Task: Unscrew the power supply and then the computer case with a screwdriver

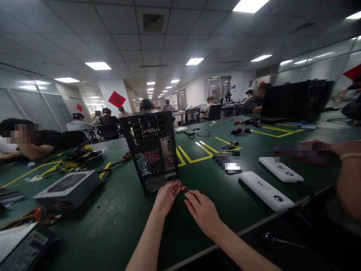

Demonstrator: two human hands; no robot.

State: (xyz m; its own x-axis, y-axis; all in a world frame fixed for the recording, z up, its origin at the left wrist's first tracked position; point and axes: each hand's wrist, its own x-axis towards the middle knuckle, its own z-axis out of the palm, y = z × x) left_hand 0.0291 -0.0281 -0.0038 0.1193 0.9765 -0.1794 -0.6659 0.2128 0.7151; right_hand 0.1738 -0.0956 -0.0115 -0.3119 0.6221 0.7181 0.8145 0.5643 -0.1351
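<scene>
Computer case (152,150) standing upright on green table (113,222) — left hand (167,195) touching its bottom corner, fingers bent. Right hand (201,210) closing around small orange screwdriver (182,187) — tip pointing at case.

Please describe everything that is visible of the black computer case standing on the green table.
The computer case is a black metal tower, standing upright and slightly tilted in the view, on the green table. Its rear panel faces the camera: perforated grilles, a silver port plate, a mesh section at the bottom. The left hand touches its lower edge; the right hand holds an orange-tipped screwdriver against it.
</scene>
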